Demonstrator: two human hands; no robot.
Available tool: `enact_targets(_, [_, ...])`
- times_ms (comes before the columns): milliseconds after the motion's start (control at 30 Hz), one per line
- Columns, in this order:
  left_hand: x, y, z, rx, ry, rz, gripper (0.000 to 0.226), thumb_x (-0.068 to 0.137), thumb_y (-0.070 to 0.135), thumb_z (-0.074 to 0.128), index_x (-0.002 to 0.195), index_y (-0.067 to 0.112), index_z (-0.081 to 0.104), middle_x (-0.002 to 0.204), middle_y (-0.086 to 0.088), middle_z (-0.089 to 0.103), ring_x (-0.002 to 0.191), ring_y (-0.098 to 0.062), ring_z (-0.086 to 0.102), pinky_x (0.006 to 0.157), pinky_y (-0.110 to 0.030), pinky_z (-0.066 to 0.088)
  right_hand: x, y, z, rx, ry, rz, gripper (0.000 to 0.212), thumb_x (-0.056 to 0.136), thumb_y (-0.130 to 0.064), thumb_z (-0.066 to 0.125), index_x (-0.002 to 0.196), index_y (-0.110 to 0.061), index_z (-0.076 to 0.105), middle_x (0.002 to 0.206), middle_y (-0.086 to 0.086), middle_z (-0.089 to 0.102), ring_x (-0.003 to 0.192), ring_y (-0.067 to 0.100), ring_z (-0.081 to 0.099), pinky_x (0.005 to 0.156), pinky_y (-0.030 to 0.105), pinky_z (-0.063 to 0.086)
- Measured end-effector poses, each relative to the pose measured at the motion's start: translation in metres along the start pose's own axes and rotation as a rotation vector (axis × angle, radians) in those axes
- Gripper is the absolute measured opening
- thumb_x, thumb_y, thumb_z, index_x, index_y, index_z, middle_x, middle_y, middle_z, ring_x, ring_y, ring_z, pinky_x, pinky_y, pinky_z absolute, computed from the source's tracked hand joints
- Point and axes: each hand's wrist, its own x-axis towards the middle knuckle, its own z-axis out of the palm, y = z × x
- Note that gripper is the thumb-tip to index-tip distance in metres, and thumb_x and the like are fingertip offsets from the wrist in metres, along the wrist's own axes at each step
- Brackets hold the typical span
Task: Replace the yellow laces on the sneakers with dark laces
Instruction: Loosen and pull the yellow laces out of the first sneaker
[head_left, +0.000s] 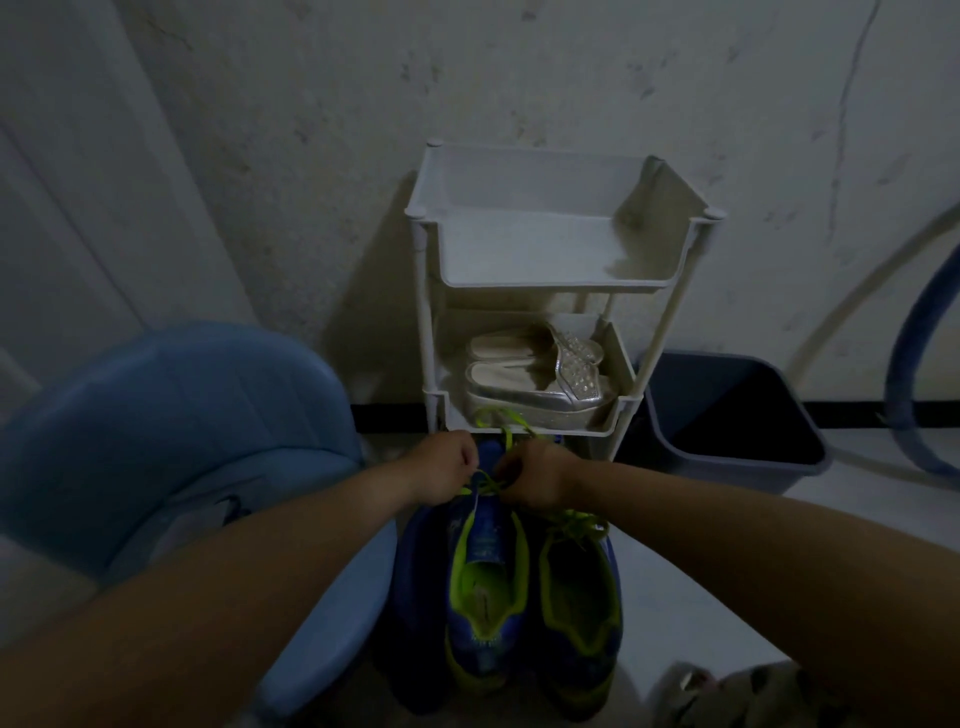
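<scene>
Hands: left hand (442, 467) and right hand (535, 480), both in pinch on yellow lace (487, 482)

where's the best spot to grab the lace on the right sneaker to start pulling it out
Pinch the yellow lace at the loose bunch just past the right sneaker's opening, coming from above. It likely stands proud of the shoe there, and the shoe sits upright, opening up.

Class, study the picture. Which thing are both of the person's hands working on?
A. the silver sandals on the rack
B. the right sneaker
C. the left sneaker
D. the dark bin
C: the left hand and the right hand both pinch the yellow lace at the front of the left sneaker; the right sneaker beside it is held by neither.
</scene>
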Motion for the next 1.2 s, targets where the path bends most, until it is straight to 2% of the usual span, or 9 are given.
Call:
enact_targets(133, [-0.004, 0.002, -0.004, 0.051, -0.056, 0.05, 0.024, 0.095, 0.01, 0.051, 0.106, 0.016, 0.071, 0.104, 0.004, 0.067, 0.098, -0.013, 0.06, 0.081, -0.021, 0.044, 0.0, -0.002, 0.002, 0.022, 0.003, 0.0, 0.033, 0.092, -0.023, 0.064, 0.124, -0.017, 0.067, 0.125, 0.001, 0.066, 0.114, 0.014, 0.06, 0.094, 0.023, 0.046])
enact_targets(200, [-0.004, 0.005, -0.008, 0.039, -0.063, 0.049, 0.022, 0.094, 0.013, 0.053, 0.103, 0.012, 0.074, 0.104, 0.003, 0.07, 0.096, -0.014, 0.063, 0.082, -0.025, 0.049, 0.001, -0.002, 0.002, 0.042, 0.003, 0.006, 0.034, 0.092, -0.023, 0.064, 0.125, -0.017, 0.065, 0.127, 0.001, 0.065, 0.115, 0.013, 0.059, 0.091, 0.02, 0.044])
enact_targets(333, [0.003, 0.013, -0.01, -0.043, -0.165, -0.114, 0.022, 0.095, 0.014, 0.052, 0.089, 0.006, 0.072, 0.074, 0.0, 0.06, 0.065, -0.013, 0.055, 0.057, -0.022, 0.044, 0.002, -0.001, 0.002, 0.063, 0.012, 0.015, 0.034, 0.09, -0.025, 0.067, 0.123, -0.019, 0.066, 0.125, 0.001, 0.065, 0.112, 0.014, 0.06, 0.086, 0.021, 0.045])
enact_targets(467, [0.001, 0.008, -0.014, -0.363, -0.17, -0.312, 0.017, 0.091, 0.017, 0.053, 0.081, 0.009, 0.065, 0.072, -0.01, 0.053, 0.057, -0.018, 0.045, 0.049, -0.024, 0.036, 0.002, -0.002, 0.005, 0.083, 0.017, 0.021, 0.032, 0.088, -0.022, 0.069, 0.12, -0.02, 0.068, 0.121, 0.001, 0.067, 0.105, 0.012, 0.062, 0.078, 0.021, 0.045])
enact_targets(533, [-0.001, 0.005, -0.015, -0.457, -0.183, -0.298, 0.02, 0.088, 0.026, 0.056, 0.081, 0.01, 0.066, 0.075, -0.011, 0.053, 0.059, -0.018, 0.044, 0.052, -0.025, 0.036, 0.002, -0.001, 0.006, 0.094, 0.022, 0.023, 0.031, 0.088, -0.022, 0.07, 0.119, -0.019, 0.068, 0.119, 0.001, 0.067, 0.097, 0.01, 0.06, 0.075, 0.019, 0.045])
enact_targets(667, [0.001, 0.004, -0.007, -0.325, -0.153, -0.09, 0.017, 0.086, 0.032, 0.07, 0.081, 0.016, 0.067, 0.08, -0.008, 0.062, 0.069, -0.016, 0.055, 0.061, -0.027, 0.042, 0.001, -0.001, 0.004, 0.111, 0.02, 0.034, 0.029, 0.088, -0.022, 0.069, 0.117, -0.02, 0.068, 0.107, 0.0, 0.067, 0.089, 0.009, 0.059, 0.063, 0.015, 0.043])
enact_targets(867, [0.003, 0.0, -0.002, -0.029, -0.17, 0.069, 0.012, 0.089, 0.024, 0.067, 0.083, 0.015, 0.072, 0.085, 0.002, 0.067, 0.079, -0.009, 0.059, 0.071, -0.023, 0.043, 0.001, -0.002, 0.004, 0.088, 0.005, 0.021, 0.025, 0.087, -0.027, 0.071, 0.111, -0.023, 0.072, 0.111, 0.001, 0.07, 0.1, 0.012, 0.064, 0.083, 0.023, 0.051])
enact_targets(1000, [0.003, 0.002, -0.014, -0.172, -0.162, 0.026, 0.007, 0.091, 0.02, 0.066, 0.087, 0.018, 0.071, 0.094, 0.002, 0.069, 0.082, -0.007, 0.061, 0.073, -0.02, 0.046, 0.002, -0.001, 0.003, 0.073, 0.003, 0.01, 0.026, 0.088, -0.024, 0.068, 0.114, -0.022, 0.071, 0.114, -0.001, 0.069, 0.098, 0.011, 0.062, 0.079, 0.023, 0.047])
enact_targets(1200, [0.001, 0.0, -0.032, -0.394, -0.064, -0.175, 0.016, 0.098, 0.02, 0.052, 0.099, 0.011, 0.065, 0.08, -0.003, 0.059, 0.073, -0.014, 0.056, 0.053, -0.023, 0.039, 0.006, 0.001, 0.004, 0.078, -0.013, 0.027, 0.026, 0.088, -0.018, 0.068, 0.114, -0.02, 0.07, 0.113, 0.001, 0.068, 0.101, 0.014, 0.063, 0.082, 0.025, 0.051])
